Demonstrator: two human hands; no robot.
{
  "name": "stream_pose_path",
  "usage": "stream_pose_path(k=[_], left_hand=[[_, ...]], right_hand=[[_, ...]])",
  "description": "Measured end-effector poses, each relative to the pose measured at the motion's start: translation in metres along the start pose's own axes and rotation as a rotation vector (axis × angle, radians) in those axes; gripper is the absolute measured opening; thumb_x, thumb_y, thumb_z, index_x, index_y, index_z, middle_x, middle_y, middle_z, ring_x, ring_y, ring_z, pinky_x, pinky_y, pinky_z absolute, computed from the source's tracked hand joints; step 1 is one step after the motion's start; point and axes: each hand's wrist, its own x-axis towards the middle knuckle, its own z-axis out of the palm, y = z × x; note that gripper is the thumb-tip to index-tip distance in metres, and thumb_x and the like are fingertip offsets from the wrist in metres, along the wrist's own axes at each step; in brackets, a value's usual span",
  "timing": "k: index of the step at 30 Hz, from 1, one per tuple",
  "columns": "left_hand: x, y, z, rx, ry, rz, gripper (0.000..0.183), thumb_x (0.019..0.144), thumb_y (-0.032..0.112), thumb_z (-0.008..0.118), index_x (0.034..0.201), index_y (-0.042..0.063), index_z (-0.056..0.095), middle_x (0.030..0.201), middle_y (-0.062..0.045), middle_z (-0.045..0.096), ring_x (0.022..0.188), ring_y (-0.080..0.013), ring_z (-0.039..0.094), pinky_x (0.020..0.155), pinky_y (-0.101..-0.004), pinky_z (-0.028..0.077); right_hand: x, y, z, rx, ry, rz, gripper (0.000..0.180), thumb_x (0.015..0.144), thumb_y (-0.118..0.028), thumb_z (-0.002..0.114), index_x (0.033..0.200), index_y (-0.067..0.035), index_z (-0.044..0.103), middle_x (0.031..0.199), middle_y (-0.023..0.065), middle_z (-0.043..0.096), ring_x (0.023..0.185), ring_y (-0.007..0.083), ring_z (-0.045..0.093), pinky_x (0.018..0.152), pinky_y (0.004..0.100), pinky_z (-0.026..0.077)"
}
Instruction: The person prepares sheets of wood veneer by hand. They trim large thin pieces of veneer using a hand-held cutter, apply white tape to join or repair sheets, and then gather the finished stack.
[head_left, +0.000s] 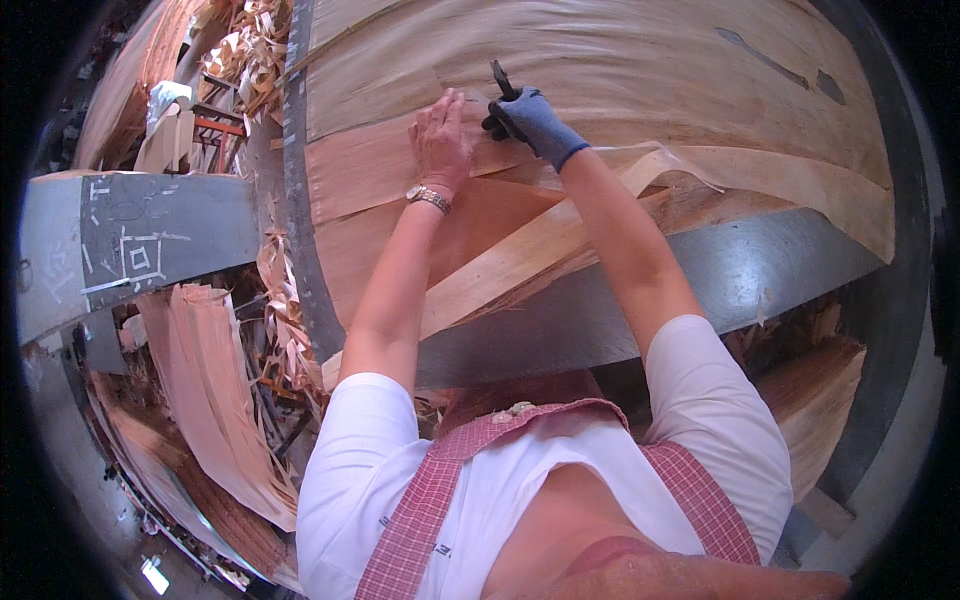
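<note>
My left hand, bare with a wristwatch at the wrist, lies flat on a pinkish strip of wood veneer. In my right hand, which wears a blue knit glove with black fingers, is a dark hand tool, probably a knife. One narrow end of it sticks up past the fist; the lower part is hidden by the fingers. Both hands are close together over the broad veneer sheet. A loose pale veneer strip runs diagonally under my right forearm and curls up on the right.
A smooth grey tabletop shows along the near edge. Veneer scraps hang at the left, beside stacked veneer sheets. Further left, a grey board bears chalk-like marks. More stacked veneer sits below the table at right.
</note>
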Motion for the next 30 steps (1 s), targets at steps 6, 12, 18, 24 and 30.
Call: stream_pose_path(k=[6,12,18,24,30], left_hand=[[-0.026,0.03,-0.03,-0.053,-0.169,-0.009,0.053,0.094,0.033,0.055,0.144,0.02,0.045,0.148,-0.009,0.043,0.131,-0.028,0.043,0.108,-0.0502,0.031],[-0.086,0.114,-0.099,-0.154,-0.543,0.052,0.076,0.093,0.042,0.057,0.155,0.019,0.02,0.158,-0.015,0.022,0.147,-0.0322,0.018,0.115,-0.0619,0.009],[-0.138,0.144,-0.109,-0.093,-0.475,0.193,0.069,0.089,0.032,0.062,0.15,0.017,0.033,0.145,-0.012,0.045,0.134,-0.0308,0.043,0.116,-0.0585,0.016],[-0.168,0.139,-0.087,-0.028,-0.278,0.376,0.047,0.091,0.012,0.053,0.138,0.015,0.052,0.113,-0.005,0.069,0.105,-0.0234,0.066,0.113,-0.0502,0.031],[-0.18,0.152,-0.093,0.026,-0.271,0.394,0.044,0.089,0.01,0.053,0.133,0.016,0.057,0.095,-0.002,0.071,0.084,-0.0168,0.067,0.112,-0.0492,0.034]], right_hand=[[-0.111,-0.051,-0.033,-0.163,0.104,-0.22,0.019,0.092,-0.013,0.061,0.101,0.004,0.058,0.078,0.0112,0.07,0.061,0.0152,0.066,0.055,0.0296,0.053],[-0.32,-0.114,-0.069,0.1,0.459,-0.48,0.02,0.095,-0.012,0.061,0.112,-0.001,0.057,0.084,0.013,0.069,0.067,0.0139,0.065,0.057,0.0263,0.051],[-0.45,-0.101,-0.105,0.159,0.988,-0.499,0.018,0.097,-0.021,0.059,0.106,-0.006,0.058,0.086,0.0091,0.065,0.066,0.015,0.059,0.054,0.0265,0.046],[-0.517,-0.051,-0.202,0.507,1.203,-0.717,0.031,0.099,-0.028,0.055,0.117,-0.003,0.056,0.113,0.0129,0.065,0.094,0.0194,0.064,0.069,0.0286,0.053],[-0.57,-0.021,-0.267,-0.33,1.631,-0.694,0.035,0.097,-0.029,0.056,0.118,-0.002,0.06,0.108,0.0099,0.065,0.097,0.0241,0.062,0.084,0.0376,0.051]])
